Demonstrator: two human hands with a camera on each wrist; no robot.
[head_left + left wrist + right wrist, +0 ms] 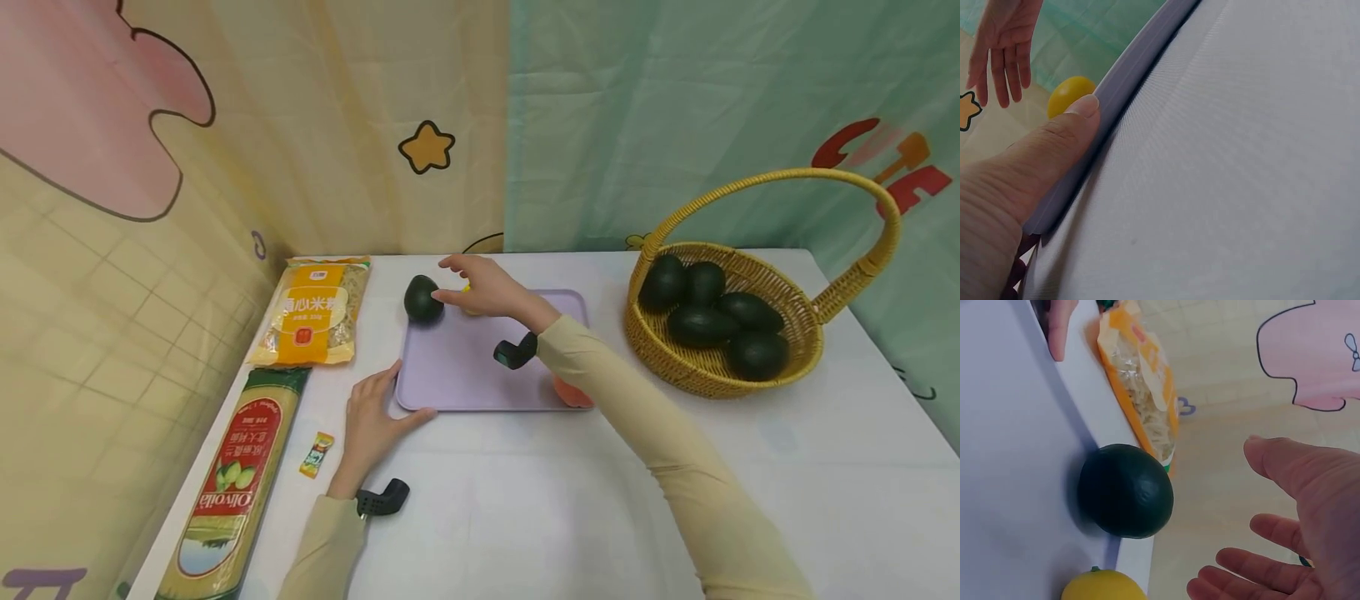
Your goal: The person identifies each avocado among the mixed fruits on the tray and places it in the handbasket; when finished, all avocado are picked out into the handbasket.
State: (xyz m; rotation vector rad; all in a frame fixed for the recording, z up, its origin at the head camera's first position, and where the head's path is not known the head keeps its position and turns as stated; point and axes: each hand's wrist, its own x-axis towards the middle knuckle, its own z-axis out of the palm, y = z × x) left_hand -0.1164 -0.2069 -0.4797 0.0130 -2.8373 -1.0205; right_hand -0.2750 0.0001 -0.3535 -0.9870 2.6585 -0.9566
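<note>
A dark green avocado sits at the back left corner of the lilac tray. My right hand is raised over the tray's back part, thumb and fingers spread apart; the right wrist view has nothing between them, with the avocado off to one side. Beneath that hand, mostly hidden, lies a yellow fruit with a small green stem. My left hand touches the tray's front left corner, its thumb along the front rim and its fingers at the left side.
On the right stands a wicker basket with a tall handle and several avocados inside. A salmon-coloured thing is partly behind my right sleeve. Along the left lie a macaroni bag, a spaghetti pack and a small wrapped snack.
</note>
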